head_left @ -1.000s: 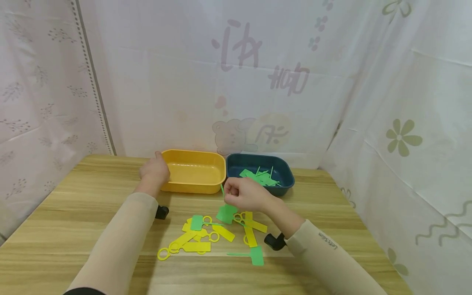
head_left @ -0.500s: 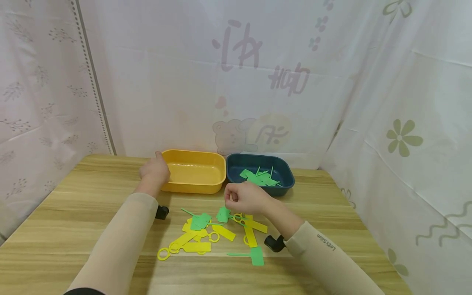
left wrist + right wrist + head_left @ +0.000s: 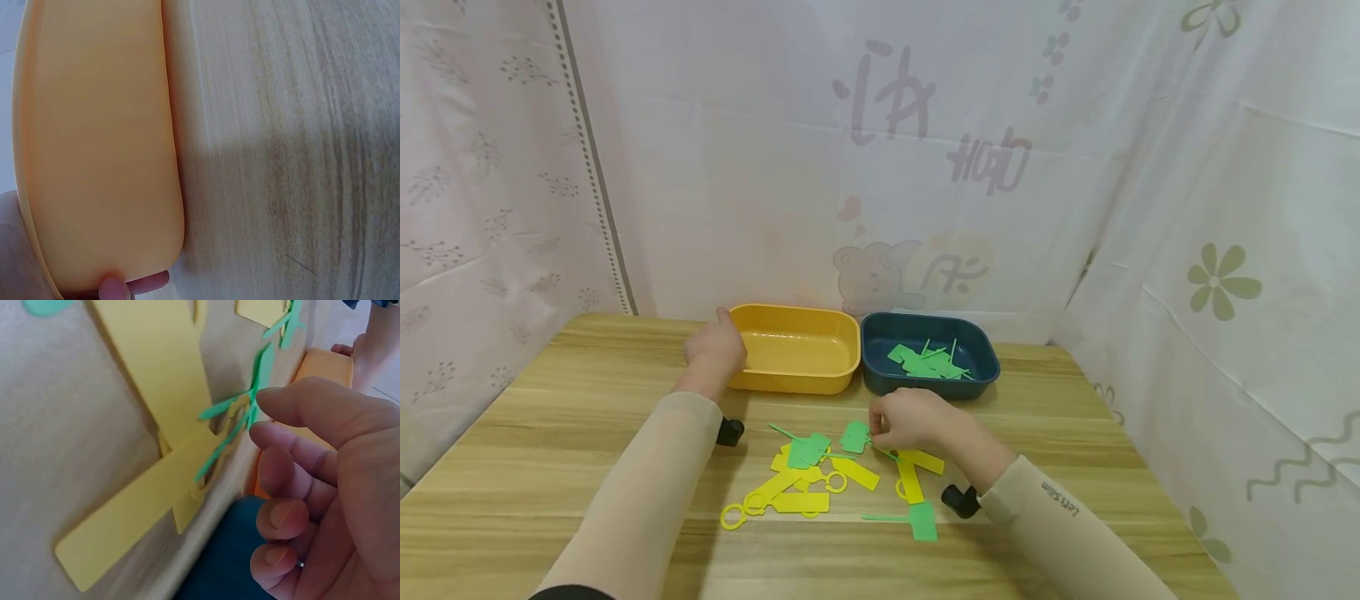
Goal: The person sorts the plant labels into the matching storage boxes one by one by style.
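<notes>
My left hand (image 3: 715,346) grips the left end of the yellow bin (image 3: 793,383), thumb at the rim, fingertips (image 3: 114,289) under its end in the left wrist view. My right hand (image 3: 917,421) is over the tags in front of the blue bin (image 3: 880,382). In the right wrist view its thumb and index finger are slightly apart beside a green tag (image 3: 261,369), fingers loosely bent. That tag lies against yellow ring tags (image 3: 910,482). Further left, green tags (image 3: 808,450) overlap a heap of yellow ring tags (image 3: 800,502). Another green tag (image 3: 923,521) lies nearer me.
Several green tags (image 3: 925,360) lie in the blue bin, which stands against the yellow bin. Inside the yellow bin I see only its bare floor. Everything rests on a wooden table (image 3: 625,350), with patterned curtains (image 3: 737,167) behind.
A green tag by my right hand a second ago now lies on the left heap. My right hand has since moved down and slightly right. The left hand has stayed on the yellow bin.
</notes>
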`<action>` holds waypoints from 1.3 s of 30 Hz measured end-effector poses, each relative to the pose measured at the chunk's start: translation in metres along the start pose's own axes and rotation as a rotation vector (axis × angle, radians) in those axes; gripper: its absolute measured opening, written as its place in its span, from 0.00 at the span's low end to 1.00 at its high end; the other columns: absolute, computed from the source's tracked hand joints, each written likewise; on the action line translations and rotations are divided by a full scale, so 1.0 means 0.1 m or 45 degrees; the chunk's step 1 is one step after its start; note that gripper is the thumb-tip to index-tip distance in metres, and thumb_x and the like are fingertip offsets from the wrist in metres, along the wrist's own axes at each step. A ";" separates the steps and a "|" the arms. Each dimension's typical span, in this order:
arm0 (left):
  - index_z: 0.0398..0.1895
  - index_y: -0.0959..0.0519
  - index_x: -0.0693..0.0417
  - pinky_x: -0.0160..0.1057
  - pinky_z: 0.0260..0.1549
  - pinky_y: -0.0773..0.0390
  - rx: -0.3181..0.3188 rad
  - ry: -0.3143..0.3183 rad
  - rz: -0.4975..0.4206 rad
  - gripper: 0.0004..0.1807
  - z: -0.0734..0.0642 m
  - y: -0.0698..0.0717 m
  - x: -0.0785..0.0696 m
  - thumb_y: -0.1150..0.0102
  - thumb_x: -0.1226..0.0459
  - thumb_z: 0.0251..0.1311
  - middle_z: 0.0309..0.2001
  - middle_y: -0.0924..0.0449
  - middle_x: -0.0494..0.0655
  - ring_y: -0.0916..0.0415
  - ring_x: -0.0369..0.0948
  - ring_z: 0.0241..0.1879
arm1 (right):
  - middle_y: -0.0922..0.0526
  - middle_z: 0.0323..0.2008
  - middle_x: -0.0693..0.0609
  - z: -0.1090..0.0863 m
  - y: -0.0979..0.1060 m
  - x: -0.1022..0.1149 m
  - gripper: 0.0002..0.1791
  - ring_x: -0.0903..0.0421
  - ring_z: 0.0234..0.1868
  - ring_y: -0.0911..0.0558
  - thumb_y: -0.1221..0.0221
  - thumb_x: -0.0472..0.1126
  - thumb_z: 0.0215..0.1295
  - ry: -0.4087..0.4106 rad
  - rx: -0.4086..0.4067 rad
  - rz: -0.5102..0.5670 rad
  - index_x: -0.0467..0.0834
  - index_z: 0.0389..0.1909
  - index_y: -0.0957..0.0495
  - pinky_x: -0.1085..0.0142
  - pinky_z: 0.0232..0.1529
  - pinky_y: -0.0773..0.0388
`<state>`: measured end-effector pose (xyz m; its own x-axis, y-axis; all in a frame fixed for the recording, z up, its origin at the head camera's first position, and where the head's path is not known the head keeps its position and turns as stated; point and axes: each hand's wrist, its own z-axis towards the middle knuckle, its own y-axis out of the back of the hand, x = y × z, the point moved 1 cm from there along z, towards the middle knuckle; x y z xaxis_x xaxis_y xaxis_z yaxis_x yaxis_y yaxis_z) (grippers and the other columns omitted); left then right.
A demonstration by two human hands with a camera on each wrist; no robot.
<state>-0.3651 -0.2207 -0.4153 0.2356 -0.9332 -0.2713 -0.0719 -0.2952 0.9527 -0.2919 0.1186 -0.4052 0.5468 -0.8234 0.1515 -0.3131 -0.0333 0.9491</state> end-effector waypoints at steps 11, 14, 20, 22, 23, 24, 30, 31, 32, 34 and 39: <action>0.89 0.65 0.67 0.42 0.25 0.27 0.013 -0.001 -0.006 0.51 0.00 0.00 -0.01 0.45 0.65 0.75 0.30 0.21 0.59 0.33 0.44 0.24 | 0.20 0.26 0.62 0.04 -0.07 0.01 0.08 0.60 0.27 0.24 0.29 0.50 0.70 0.077 -0.041 -0.067 0.59 0.32 0.18 0.65 0.33 0.27; 0.89 0.65 0.67 0.41 0.25 0.29 0.020 0.002 -0.007 0.51 0.00 0.00 -0.01 0.46 0.65 0.74 0.27 0.23 0.55 0.37 0.43 0.22 | 0.20 0.25 0.62 0.02 -0.03 0.03 0.06 0.60 0.27 0.24 0.30 0.50 0.70 0.069 -0.054 -0.055 0.60 0.34 0.17 0.65 0.33 0.26; 0.89 0.64 0.68 0.42 0.25 0.28 0.010 -0.010 -0.017 0.50 -0.02 0.01 -0.01 0.46 0.65 0.74 0.29 0.22 0.58 0.34 0.45 0.24 | 0.20 0.27 0.62 -0.04 0.16 0.03 0.05 0.59 0.32 0.22 0.31 0.51 0.71 0.037 -0.101 -0.010 0.61 0.37 0.18 0.63 0.36 0.23; 0.89 0.64 0.68 0.42 0.26 0.27 0.008 -0.011 -0.025 0.50 -0.02 0.01 -0.01 0.45 0.65 0.74 0.31 0.20 0.59 0.32 0.45 0.25 | 0.20 0.28 0.61 -0.06 0.23 0.01 0.05 0.58 0.32 0.22 0.31 0.50 0.71 0.030 -0.123 0.009 0.59 0.38 0.18 0.63 0.35 0.24; 0.89 0.64 0.68 0.42 0.26 0.27 0.009 -0.011 -0.027 0.51 -0.02 0.01 0.00 0.45 0.65 0.74 0.31 0.20 0.60 0.32 0.45 0.25 | 0.20 0.28 0.60 -0.07 0.27 -0.01 0.05 0.58 0.31 0.22 0.31 0.50 0.72 0.028 -0.136 0.015 0.58 0.38 0.18 0.63 0.34 0.24; 0.89 0.64 0.68 0.42 0.26 0.28 0.012 -0.011 -0.028 0.51 -0.02 0.01 0.00 0.45 0.65 0.74 0.32 0.20 0.60 0.32 0.45 0.25 | 0.20 0.27 0.60 -0.08 0.30 -0.03 0.05 0.58 0.31 0.22 0.31 0.50 0.72 0.024 -0.149 0.026 0.57 0.38 0.18 0.63 0.34 0.25; 0.89 0.65 0.67 0.41 0.25 0.29 0.030 -0.008 -0.015 0.50 -0.03 0.02 -0.01 0.46 0.65 0.75 0.28 0.23 0.56 0.36 0.43 0.23 | 0.21 0.25 0.59 -0.10 0.49 -0.26 0.03 0.58 0.27 0.24 0.35 0.48 0.75 -0.028 -0.243 -0.011 0.55 0.42 0.16 0.64 0.31 0.27; 0.89 0.65 0.67 0.41 0.25 0.29 0.033 -0.008 -0.014 0.50 -0.03 0.02 -0.01 0.46 0.65 0.75 0.27 0.24 0.55 0.37 0.43 0.22 | 0.21 0.26 0.59 -0.10 0.51 -0.31 0.04 0.58 0.27 0.24 0.35 0.49 0.75 -0.048 -0.266 -0.022 0.55 0.43 0.16 0.64 0.31 0.27; 0.89 0.66 0.67 0.40 0.25 0.30 0.035 -0.005 -0.011 0.50 -0.03 0.02 -0.01 0.47 0.65 0.75 0.27 0.24 0.55 0.37 0.42 0.22 | 0.20 0.26 0.58 -0.10 0.54 -0.36 0.05 0.58 0.27 0.24 0.36 0.49 0.76 -0.072 -0.294 -0.032 0.54 0.45 0.15 0.64 0.31 0.27; 0.89 0.65 0.67 0.41 0.25 0.29 0.031 -0.004 -0.013 0.50 -0.02 0.01 -0.01 0.46 0.65 0.75 0.27 0.24 0.55 0.37 0.42 0.22 | 0.18 0.28 0.58 -0.10 0.58 -0.46 0.09 0.58 0.26 0.23 0.37 0.51 0.79 -0.123 -0.380 -0.049 0.52 0.50 0.15 0.63 0.29 0.26; 0.89 0.65 0.67 0.41 0.25 0.28 0.022 -0.006 -0.022 0.51 -0.03 0.01 -0.01 0.45 0.65 0.75 0.28 0.22 0.57 0.36 0.43 0.23 | 0.16 0.29 0.55 -0.13 0.65 -0.59 0.15 0.57 0.22 0.23 0.38 0.51 0.82 -0.217 -0.584 -0.009 0.45 0.58 0.18 0.63 0.27 0.26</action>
<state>-0.3627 -0.2195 -0.4133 0.2326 -0.9289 -0.2881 -0.0846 -0.3145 0.9455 -0.3345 0.1727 -0.3490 0.4009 -0.9063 0.1336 0.0855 0.1822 0.9795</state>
